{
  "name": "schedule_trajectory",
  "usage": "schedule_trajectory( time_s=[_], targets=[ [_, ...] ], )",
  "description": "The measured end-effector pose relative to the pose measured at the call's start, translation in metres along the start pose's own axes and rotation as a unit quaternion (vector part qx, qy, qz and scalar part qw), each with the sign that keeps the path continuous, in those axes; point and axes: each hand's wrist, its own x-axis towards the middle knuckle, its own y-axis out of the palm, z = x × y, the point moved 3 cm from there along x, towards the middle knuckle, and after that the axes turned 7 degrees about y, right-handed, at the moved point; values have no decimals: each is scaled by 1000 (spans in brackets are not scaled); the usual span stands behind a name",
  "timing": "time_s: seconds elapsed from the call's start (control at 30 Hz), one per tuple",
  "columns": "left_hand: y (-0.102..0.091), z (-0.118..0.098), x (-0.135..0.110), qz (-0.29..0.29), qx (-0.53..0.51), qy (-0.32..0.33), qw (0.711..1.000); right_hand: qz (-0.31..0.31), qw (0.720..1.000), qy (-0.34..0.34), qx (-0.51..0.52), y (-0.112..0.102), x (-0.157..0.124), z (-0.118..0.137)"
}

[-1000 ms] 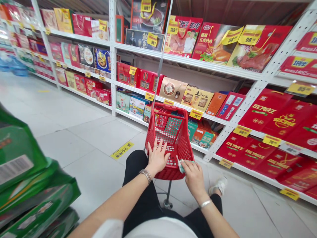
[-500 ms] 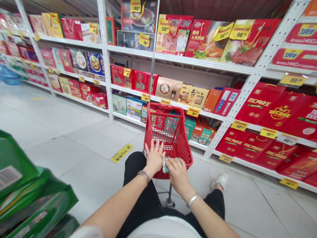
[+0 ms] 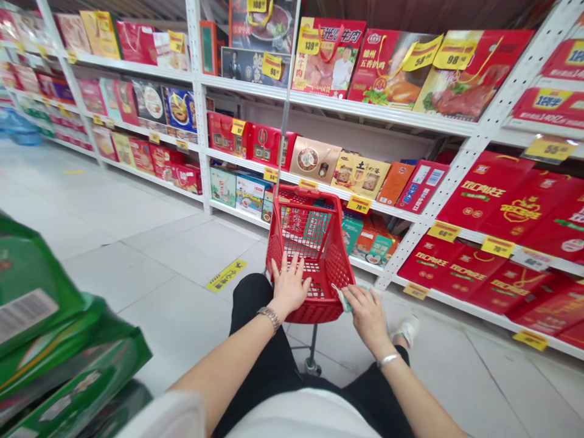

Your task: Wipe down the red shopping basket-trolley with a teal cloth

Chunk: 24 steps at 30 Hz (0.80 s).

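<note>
A red plastic shopping basket (image 3: 314, 311) with a lattice of holes stands between my knees on a grey metal post with a wheeled base. My left hand (image 3: 291, 285) lies on its near left rim, fingers spread, holding nothing. In my right hand (image 3: 366, 307) is a pale green and white cloth (image 3: 343, 298), pressed at the near right corner of the basket. My fingers cover most of the cloth. Only a few boxes behind the basket show through its lattice.
White shelves (image 3: 383, 112) with gift boxes and yellow price tags run behind the basket. Red bags (image 3: 483, 188) fill the right-hand shelves. Green packages (image 3: 68, 359) are stacked close on my left. A yellow floor sticker (image 3: 227, 275) lies beside my left knee.
My right hand has moved right with the cloth, from the middle of the near rim to its right corner. The left hand stays spread on the rim. The view has shifted slightly.
</note>
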Motion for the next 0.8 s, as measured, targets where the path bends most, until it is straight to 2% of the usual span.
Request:
schedule_trajectory(
  time_s=[0.1, 0.17, 0.27, 0.4, 0.5, 0.57, 0.67, 0.8],
  targets=[
    [3, 1, 0, -8, -1, 1, 1000, -14, 998, 52, -28, -9, 1, -26],
    [4, 2, 1, -11, -3, 1, 1000, -36, 997, 60, -15, -16, 7, -23],
    [4, 4, 1, -15, 5, -1, 1000, -51, 998, 9, 38, -18, 21, 12],
    [2, 5, 0, -11, 15, 1, 1000, -11, 995, -55, 77, -6, 33, 74],
    [1, 4, -2, -4, 13, 0, 1000, 26, 995, -54, 76, 3, 35, 92],
    [0, 3, -1, -5, 7, -1, 1000, 56, 995, -37, 74, 4, 35, 84],
    [-1, 2, 0, -8, -5, -4, 1000, 107, 992, 0, 66, 0, 35, 56],
    [6, -4, 6, -7, -21, -5, 1000, 132, 989, 39, 56, -5, 36, 20]
  ],
)
